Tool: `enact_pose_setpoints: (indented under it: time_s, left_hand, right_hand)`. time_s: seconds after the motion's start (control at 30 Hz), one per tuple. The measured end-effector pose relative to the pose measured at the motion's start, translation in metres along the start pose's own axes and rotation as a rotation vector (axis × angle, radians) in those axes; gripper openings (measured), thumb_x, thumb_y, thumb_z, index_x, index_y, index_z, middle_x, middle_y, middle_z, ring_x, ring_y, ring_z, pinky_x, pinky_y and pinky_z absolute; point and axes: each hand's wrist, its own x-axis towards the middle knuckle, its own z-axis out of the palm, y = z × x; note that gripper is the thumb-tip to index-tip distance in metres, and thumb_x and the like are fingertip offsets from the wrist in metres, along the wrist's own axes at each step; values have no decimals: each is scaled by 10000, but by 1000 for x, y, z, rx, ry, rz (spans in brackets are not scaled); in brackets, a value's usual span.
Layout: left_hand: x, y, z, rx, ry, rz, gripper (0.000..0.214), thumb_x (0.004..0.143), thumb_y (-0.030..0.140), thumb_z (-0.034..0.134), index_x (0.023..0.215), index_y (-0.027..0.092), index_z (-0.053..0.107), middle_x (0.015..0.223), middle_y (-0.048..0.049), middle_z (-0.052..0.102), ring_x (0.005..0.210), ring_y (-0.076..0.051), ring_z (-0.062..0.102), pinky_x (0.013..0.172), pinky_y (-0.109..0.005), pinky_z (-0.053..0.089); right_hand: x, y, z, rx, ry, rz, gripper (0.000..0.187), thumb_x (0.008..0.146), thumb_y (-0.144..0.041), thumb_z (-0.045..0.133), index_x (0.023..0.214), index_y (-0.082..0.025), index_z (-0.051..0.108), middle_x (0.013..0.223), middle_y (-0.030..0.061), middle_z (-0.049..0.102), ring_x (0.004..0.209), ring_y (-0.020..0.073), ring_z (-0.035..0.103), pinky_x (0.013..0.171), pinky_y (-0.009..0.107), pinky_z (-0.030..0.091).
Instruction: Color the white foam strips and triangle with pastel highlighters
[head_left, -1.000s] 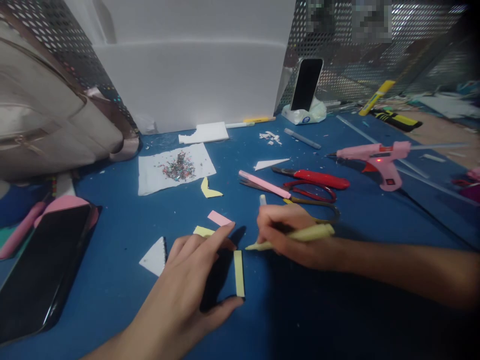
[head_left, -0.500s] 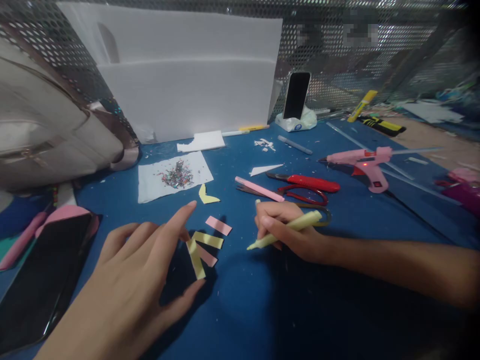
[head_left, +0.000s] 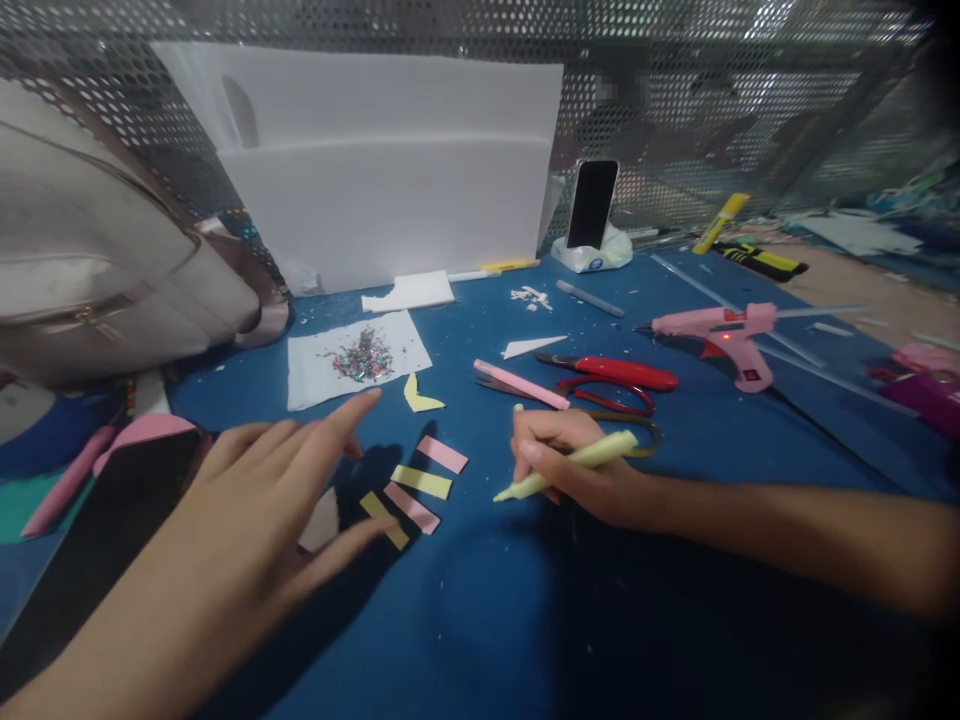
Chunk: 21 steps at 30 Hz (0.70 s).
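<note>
My left hand (head_left: pixel 281 500) is held with thumb and forefinger apart and nothing between them. Its thumb reaches over the nearest yellow paper strip (head_left: pixel 373 506). Beyond that strip, a pink paper strip (head_left: pixel 412 507), another yellow strip (head_left: pixel 422 482) and a second pink strip (head_left: pixel 442 455) lie in a slanted row. Part of a pale piece (head_left: pixel 322 522) shows below my left palm. A pale yellow marker (head_left: pixel 604 449) is gripped in my right hand (head_left: pixel 570 455), its tip pointing left, close to the blue tabletop. A bent yellow paper scrap (head_left: pixel 421 400) lies behind the strips.
Scissors (head_left: pixel 611 388), a pink marker (head_left: pixel 521 384) and a red-handled cutter (head_left: pixel 626 371) lie beyond my right hand. A pink glue gun (head_left: pixel 739 335) rests at right. White paper (head_left: pixel 307 370) bears glitter. At left are a dark phone (head_left: pixel 112 540) and a bag (head_left: pixel 112 250).
My left hand has let go of the yellow strip, which now lies flat beside the others, and the fingers have drawn back left. The right hand with the marker has barely moved.
</note>
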Motion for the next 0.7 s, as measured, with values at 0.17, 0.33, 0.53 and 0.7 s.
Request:
enact_pose_setpoints:
  time_s: [0.17, 0.33, 0.53, 0.7]
  left_hand:
    - [11, -9, -7, -241, 96, -5, 282, 947, 414, 502, 1216, 365, 571, 1005, 4, 662, 911, -219, 616, 791, -361, 456]
    - [15, -4, -5, -706, -29, -153, 317, 882, 357, 616, 1197, 325, 605, 1003, -17, 691, 908, -194, 662, 797, -337, 553]
    - [15, -1, 2, -1172, -197, -267, 285, 860, 261, 664, 1143, 246, 634, 980, -65, 687, 875, -180, 677, 790, -324, 587]
    - [13, 8, 7, -1220, -222, -275, 216, 902, 295, 615, 1111, 245, 608, 919, -58, 696, 834, -180, 710, 793, -346, 593]
  right_hand:
    - [0, 0, 2, -77, 53, -1, 255, 944, -305, 463, 750, -156, 537, 687, 2, 531, 608, 107, 478, 530, 207, 365]
    - [1, 2, 5, -65, 98, 66, 159, 895, -225, 488, 752, -168, 523, 716, 4, 544, 638, 115, 487, 550, 210, 376]
    - [-1, 3, 5, -60, 93, 17, 165, 921, -223, 492, 780, -160, 553, 725, 1, 548, 631, 108, 487, 556, 203, 376]
    - [0, 4, 5, -99, 91, -15, 197, 939, -256, 482, 789, -156, 562, 764, 17, 563, 675, 119, 514, 587, 213, 400]
